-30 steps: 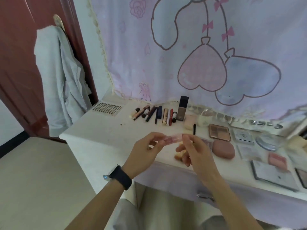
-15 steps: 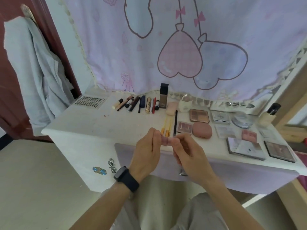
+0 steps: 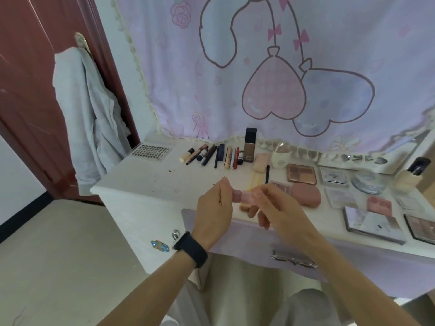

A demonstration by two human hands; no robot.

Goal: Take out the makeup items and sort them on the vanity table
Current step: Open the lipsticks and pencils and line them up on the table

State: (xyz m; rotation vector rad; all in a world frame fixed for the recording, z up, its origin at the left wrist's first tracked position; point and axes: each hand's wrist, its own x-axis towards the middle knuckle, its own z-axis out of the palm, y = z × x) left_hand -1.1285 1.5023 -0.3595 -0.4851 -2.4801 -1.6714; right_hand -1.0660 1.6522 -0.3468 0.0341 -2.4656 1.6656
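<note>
A small pink makeup tube [image 3: 242, 196] is held between both hands above the front edge of the white vanity table [image 3: 146, 184]. My left hand [image 3: 215, 209] pinches its left end and my right hand [image 3: 274, 208] grips its right end. At the back of the table lies a row of pencils and lipsticks [image 3: 211, 155] next to a tall dark foundation bottle [image 3: 250, 145]. To the right lie eyeshadow palettes [image 3: 301, 174], a pink compact [image 3: 305, 194] and a small blush [image 3: 379, 205].
A grey garment [image 3: 89, 123] hangs on the red-brown door [image 3: 35, 90] at the left. A pink curtain [image 3: 282, 67] hangs behind the table. A lilac drawer front [image 3: 247, 236] with a metal handle stands below my hands. A brush pot [image 3: 409, 176] stands at the far right.
Both hands keep holding the pink tube over the table's front edge; more of the tube shows between them than half a second ago. The camera view has shifted.
</note>
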